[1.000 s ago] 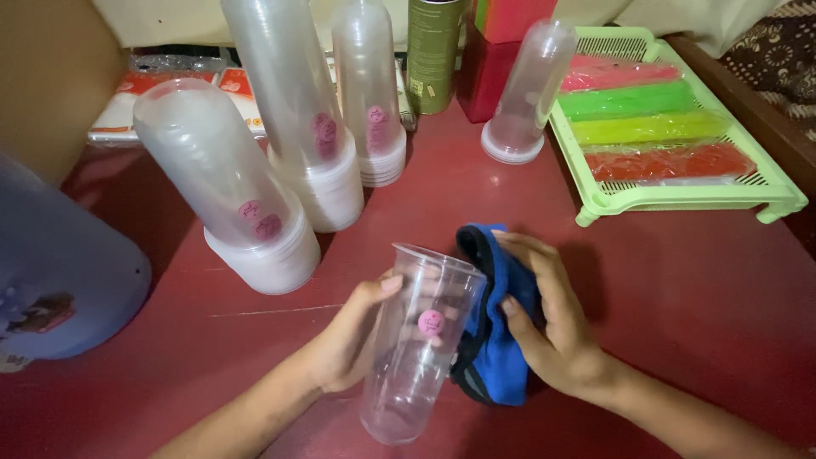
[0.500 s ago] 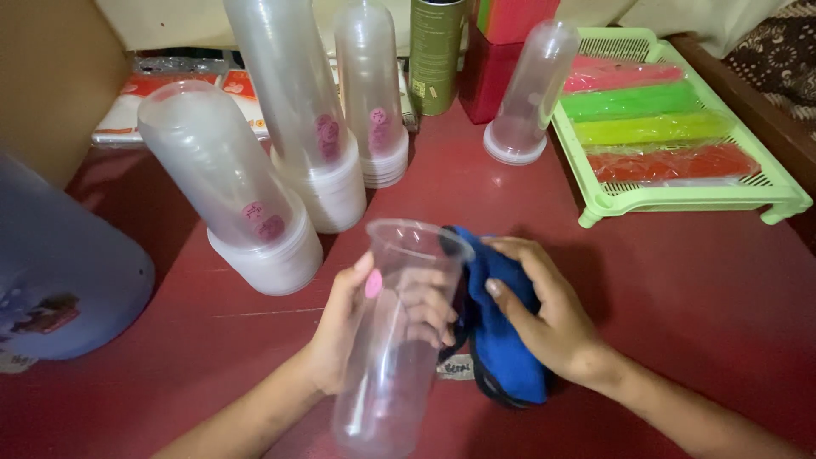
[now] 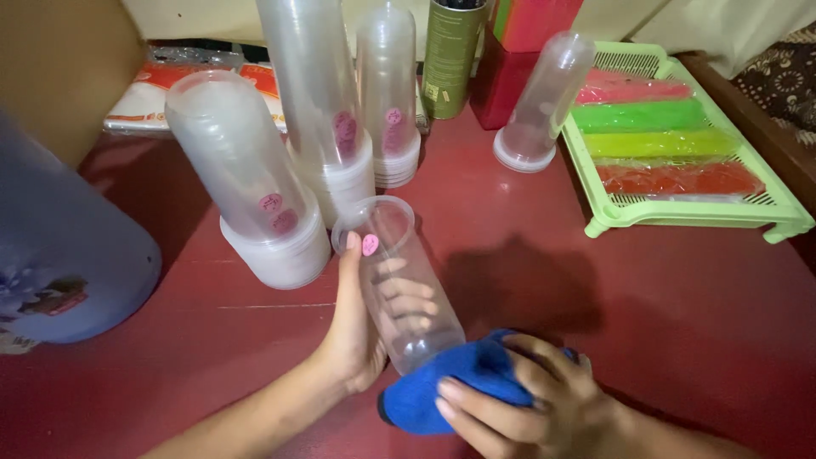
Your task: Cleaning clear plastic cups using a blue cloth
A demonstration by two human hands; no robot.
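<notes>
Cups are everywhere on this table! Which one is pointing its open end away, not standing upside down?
The single clear cup in the left hand. It tilts, mouth facing away, base against the blue cloth. The stacks all stand mouth-down on the red table.

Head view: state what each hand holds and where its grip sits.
Left hand wraps the clear plastic cup around its side. Right hand presses the bunched blue cloth against the cup's bottom end.

Dim warm light, soft shadows, slight blur
</notes>
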